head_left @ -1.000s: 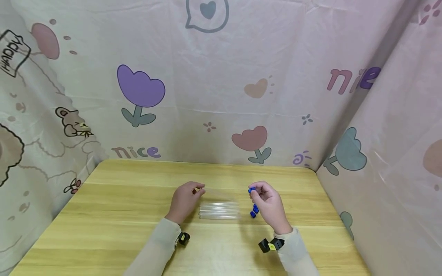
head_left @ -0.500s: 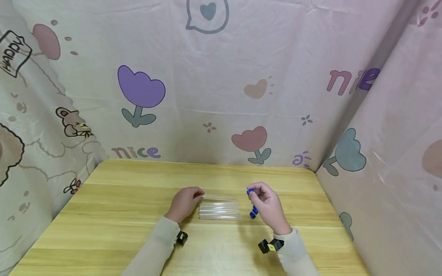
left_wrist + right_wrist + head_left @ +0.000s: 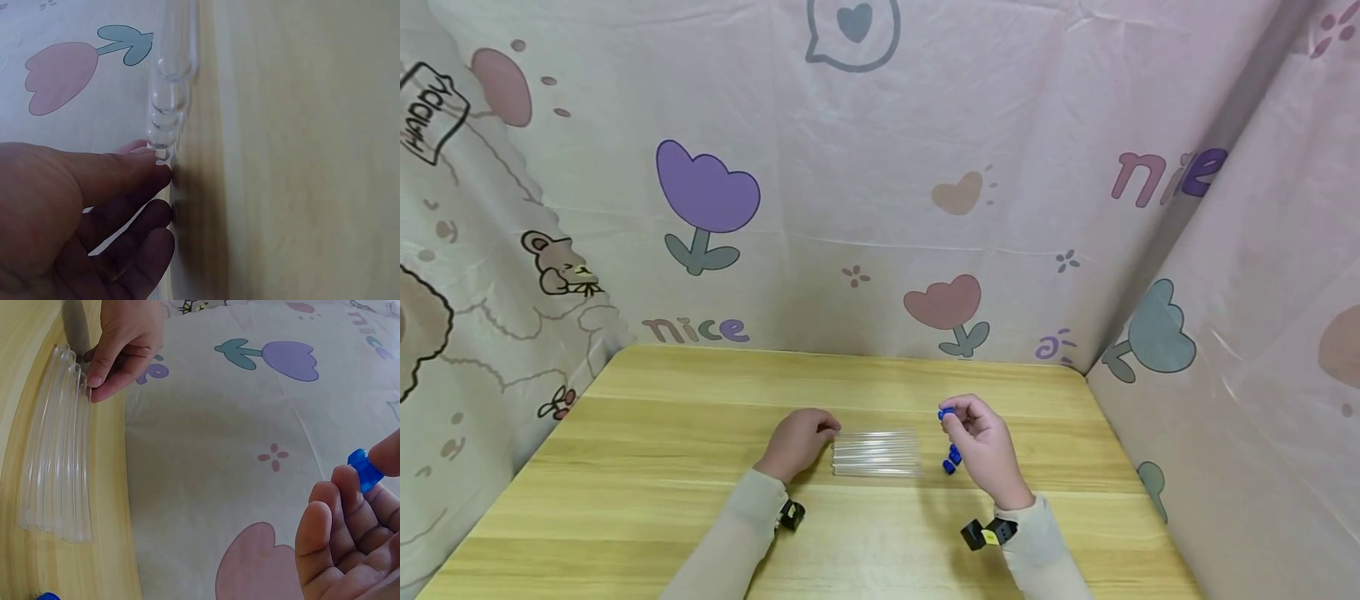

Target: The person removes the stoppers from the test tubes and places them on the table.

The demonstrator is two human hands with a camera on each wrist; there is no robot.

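Note:
Several clear test tubes (image 3: 877, 455) lie side by side in a row on the wooden table, their rounded ends to the left. My left hand (image 3: 799, 443) is at the far left corner of the row. In the left wrist view, its thumb and index finger pinch the rounded end of the farthest test tube (image 3: 161, 154). Right of the tubes, my right hand (image 3: 988, 446) is raised over the table and holds a small blue stopper (image 3: 365, 470) between thumb and fingers. Under it, a few more blue stoppers (image 3: 952, 460) lie on the table, partly hidden by the hand.
The wooden table (image 3: 662, 467) extends to both sides of the row. A printed fabric curtain (image 3: 850, 167) rises behind its back edge and along both sides. Both wrists carry small black cameras.
My left hand has lowered a test tube and brought it toward me, from behind the row to lie against the others. The right hand has stayed almost still with its stopper.

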